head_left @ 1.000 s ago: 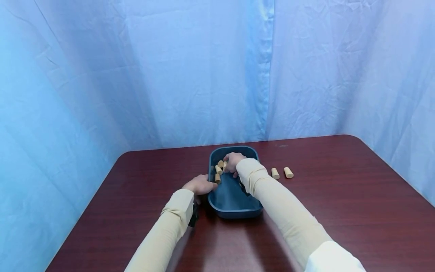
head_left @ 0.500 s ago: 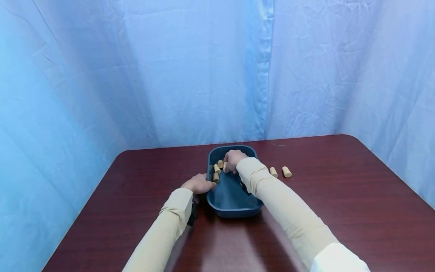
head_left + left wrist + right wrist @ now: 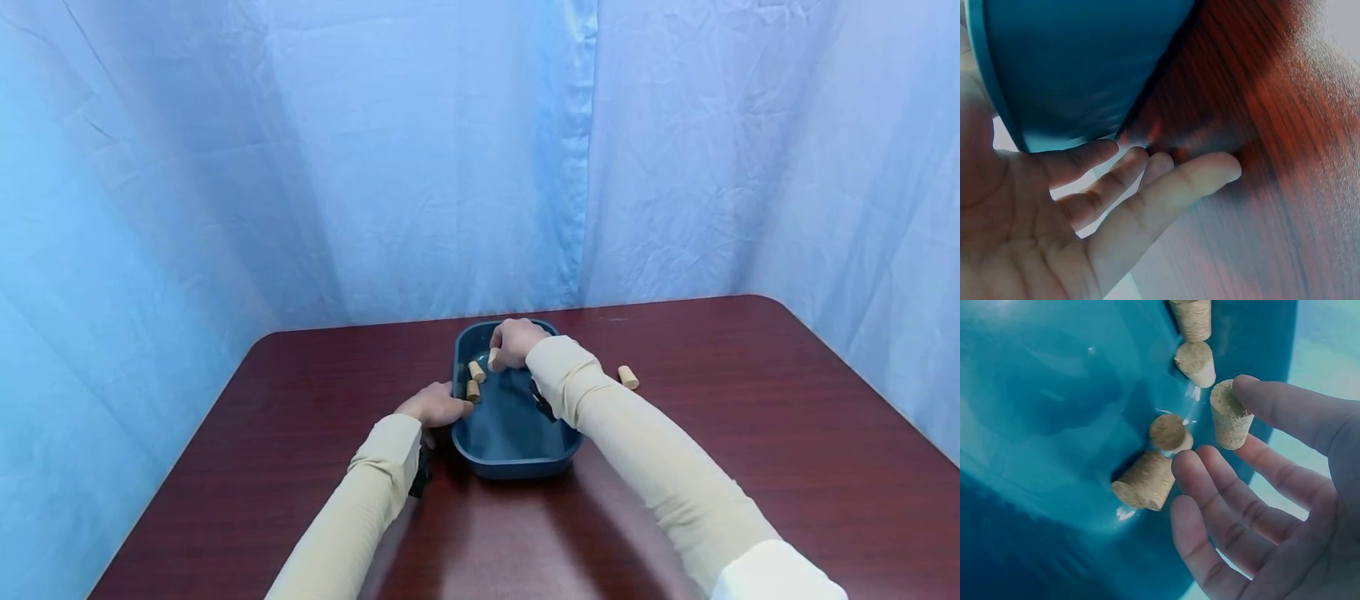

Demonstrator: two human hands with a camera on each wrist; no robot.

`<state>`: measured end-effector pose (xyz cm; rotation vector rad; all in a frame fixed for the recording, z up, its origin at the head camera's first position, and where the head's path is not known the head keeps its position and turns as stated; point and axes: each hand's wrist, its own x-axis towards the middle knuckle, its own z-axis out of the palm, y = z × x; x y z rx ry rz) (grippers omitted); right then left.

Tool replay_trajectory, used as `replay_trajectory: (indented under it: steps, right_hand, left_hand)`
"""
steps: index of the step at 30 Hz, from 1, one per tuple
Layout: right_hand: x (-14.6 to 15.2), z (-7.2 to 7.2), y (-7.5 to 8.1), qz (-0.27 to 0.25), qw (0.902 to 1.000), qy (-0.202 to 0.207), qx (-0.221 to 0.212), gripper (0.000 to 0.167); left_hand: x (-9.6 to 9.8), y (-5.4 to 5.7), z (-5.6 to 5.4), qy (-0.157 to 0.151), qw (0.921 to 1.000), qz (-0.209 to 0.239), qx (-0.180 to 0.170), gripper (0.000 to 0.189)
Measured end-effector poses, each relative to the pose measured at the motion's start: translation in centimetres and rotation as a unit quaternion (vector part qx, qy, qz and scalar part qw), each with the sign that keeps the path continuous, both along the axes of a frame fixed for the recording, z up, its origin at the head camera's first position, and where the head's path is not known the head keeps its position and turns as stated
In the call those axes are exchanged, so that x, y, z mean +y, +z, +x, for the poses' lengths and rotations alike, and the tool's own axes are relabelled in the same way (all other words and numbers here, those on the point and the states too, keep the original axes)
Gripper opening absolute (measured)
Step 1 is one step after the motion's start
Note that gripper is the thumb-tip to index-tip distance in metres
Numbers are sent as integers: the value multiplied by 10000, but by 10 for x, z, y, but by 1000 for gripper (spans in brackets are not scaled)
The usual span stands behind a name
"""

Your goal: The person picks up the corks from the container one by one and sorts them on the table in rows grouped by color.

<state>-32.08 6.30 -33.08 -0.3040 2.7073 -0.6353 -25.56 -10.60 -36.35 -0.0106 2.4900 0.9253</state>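
A dark blue rectangular tub (image 3: 517, 468) stands on the table. My left hand (image 3: 435, 406) holds its left side, thumb over the rim and the other fingers stretched along the outer wall, as the left wrist view shows (image 3: 1054, 212). Over the far part of the tub, my right hand (image 3: 517, 342) pinches a tapered cork (image 3: 1232, 425) between thumb and forefinger; its other fingers are loosely bent. Several more corks lie in the tub: one cork (image 3: 477, 371) and a second cork (image 3: 472, 392) near the left wall, while the hand hides others in the head view.
One loose cork (image 3: 627, 377) lies on the dark red table (image 3: 712, 400), right of the tub, close to the right sleeve (image 3: 637, 433). Light blue curtains (image 3: 435, 167) hang behind the table and along its sides.
My right hand has risen a little from the tub's floor, bringing the cork up with it. The right forearm now covers one of the two table corks. My left hand stays at the rim.
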Motion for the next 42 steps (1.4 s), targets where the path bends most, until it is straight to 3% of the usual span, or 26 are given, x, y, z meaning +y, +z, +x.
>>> replay_trajectory:
  steps: [14, 21, 29, 42]
  right_hand:
    - [11, 9, 19, 63, 9994, 177, 294, 38]
    - [22, 15, 30, 53, 9983, 398, 421, 39]
    - [31, 19, 32, -48, 9980, 363, 522, 30]
    - [45, 28, 39, -220, 9970, 482, 558, 43]
  left_hand:
    - [-2, -2, -2, -3, 10000, -76, 45, 35]
    - [-2, -4, -4, 100, 9999, -68, -16, 49]
    - [-1, -3, 0, 78, 9999, -56, 39, 48]
    - [1, -2, 1, 78, 9998, -140, 95, 46]
